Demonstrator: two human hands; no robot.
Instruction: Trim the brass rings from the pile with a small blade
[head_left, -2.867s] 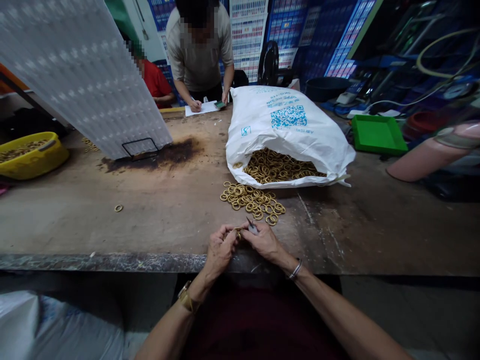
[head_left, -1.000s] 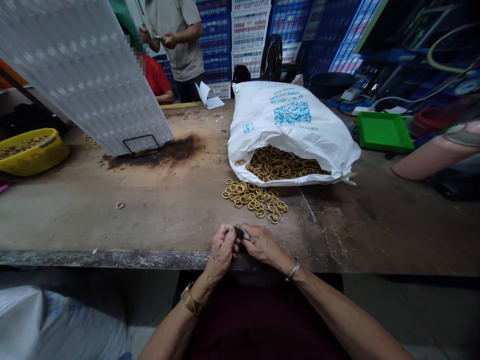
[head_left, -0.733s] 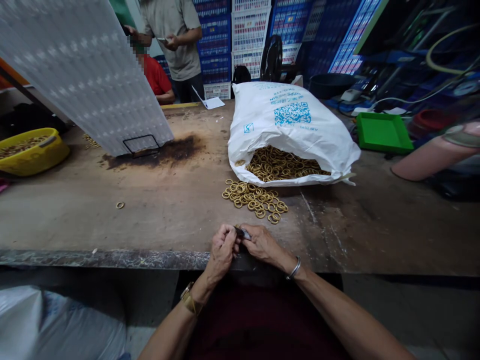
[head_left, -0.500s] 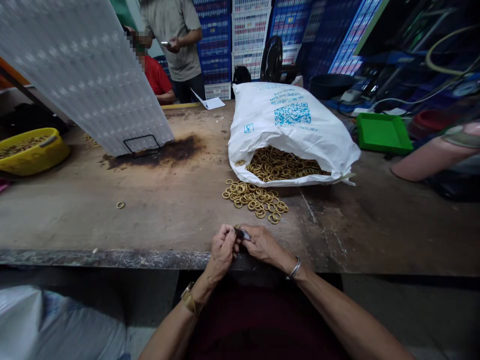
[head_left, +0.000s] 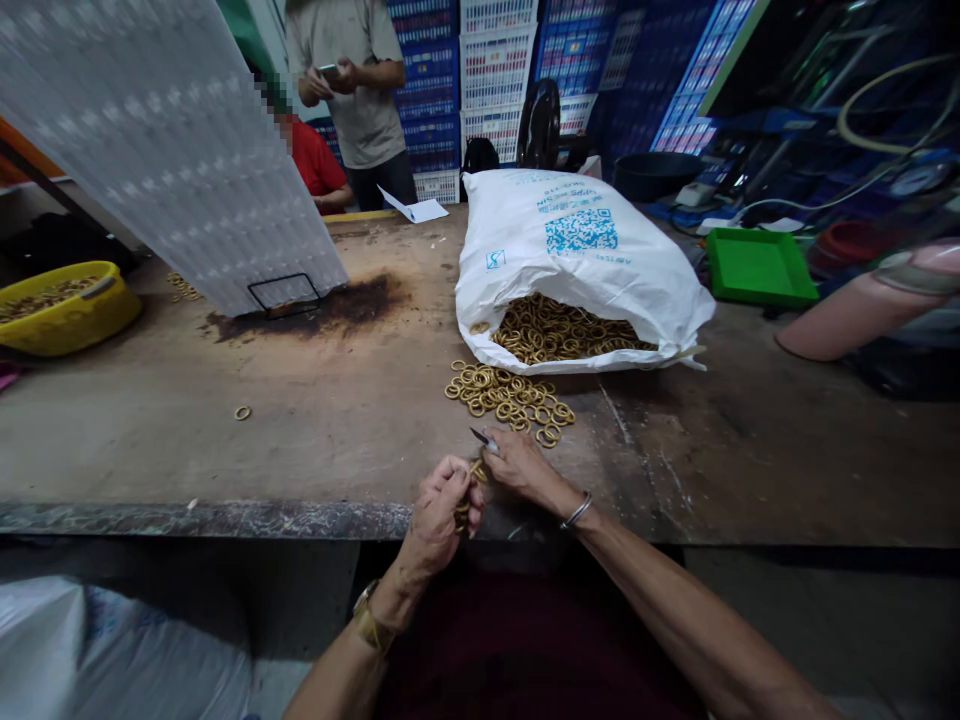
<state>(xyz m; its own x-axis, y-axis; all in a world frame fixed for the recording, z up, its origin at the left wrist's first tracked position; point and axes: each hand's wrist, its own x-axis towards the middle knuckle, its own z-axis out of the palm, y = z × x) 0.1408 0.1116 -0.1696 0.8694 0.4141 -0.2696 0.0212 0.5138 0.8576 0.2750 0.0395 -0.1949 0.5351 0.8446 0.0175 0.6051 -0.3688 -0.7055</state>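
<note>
Several brass-coloured rings (head_left: 478, 470) are gripped in my left hand (head_left: 441, 508), which is closed near the table's front edge. Just right of it, my right hand (head_left: 519, 464) is closed around a small knife (head_left: 484, 439), its dark blade pointing up and left. Beyond my hands lies a loose pile of rings (head_left: 510, 395). The pile spreads from the mouth of a white woven sack (head_left: 577, 230), which lies on its side with many more rings inside. One single ring (head_left: 242, 412) rests apart on the left.
On the wooden table (head_left: 337, 420) stand a yellow basin (head_left: 71, 310) of rings at left, a leaning stack of pale ribbed sheets (head_left: 187, 150), a green tray (head_left: 761, 267) and a pink cylinder (head_left: 855, 315) at right. Two people are across the table, before stacked crates (head_left: 495, 80).
My right hand has moved up and away from the left with the knife, so its blade shows. My left hand has shifted slightly left, and the rings in it are now visible.
</note>
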